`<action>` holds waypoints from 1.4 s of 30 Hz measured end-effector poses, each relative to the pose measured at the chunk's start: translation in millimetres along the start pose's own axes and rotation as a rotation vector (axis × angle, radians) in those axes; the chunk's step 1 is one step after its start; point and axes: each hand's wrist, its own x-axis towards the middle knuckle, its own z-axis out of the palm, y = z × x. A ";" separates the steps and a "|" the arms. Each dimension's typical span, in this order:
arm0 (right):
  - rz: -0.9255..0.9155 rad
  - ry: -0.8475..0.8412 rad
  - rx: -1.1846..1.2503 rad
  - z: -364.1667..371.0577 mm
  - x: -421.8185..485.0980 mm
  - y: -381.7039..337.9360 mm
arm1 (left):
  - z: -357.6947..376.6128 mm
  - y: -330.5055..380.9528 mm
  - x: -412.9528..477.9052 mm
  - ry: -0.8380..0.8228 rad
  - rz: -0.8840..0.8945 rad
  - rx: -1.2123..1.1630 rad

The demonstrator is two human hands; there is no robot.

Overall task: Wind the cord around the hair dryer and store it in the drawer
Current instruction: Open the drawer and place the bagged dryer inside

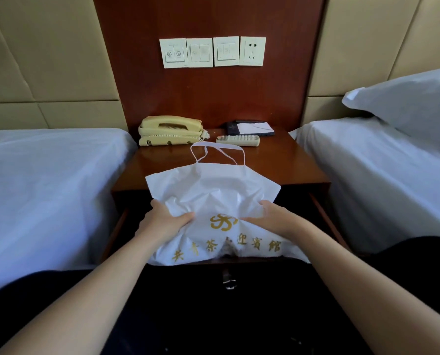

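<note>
A white drawstring bag with gold lettering lies over the open drawer of the wooden nightstand. Its cord loops stick up at the far end. My left hand grips the bag's left side, fingers curled into the fabric. On the bag's right side my right hand holds it the same way. A dark shape shows faintly through the bag's near edge. The hair dryer and its cord are hidden from view.
A beige telephone, a white remote control and a notepad folder sit at the back of the nightstand. Wall switches and a socket are above. Beds flank both sides, with a pillow on the right one.
</note>
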 end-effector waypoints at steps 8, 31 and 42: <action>-0.020 0.308 -0.237 18.1 12.4 -3.6 | 17.3 -12.0 8.5 0.208 0.128 0.307; -0.382 0.451 -0.292 -2.7 64.1 -30.1 | 16.8 43.4 36.3 0.246 0.611 0.438; -0.521 0.320 -0.217 25.5 44.7 -6.9 | 42.1 5.7 32.1 0.268 0.784 0.461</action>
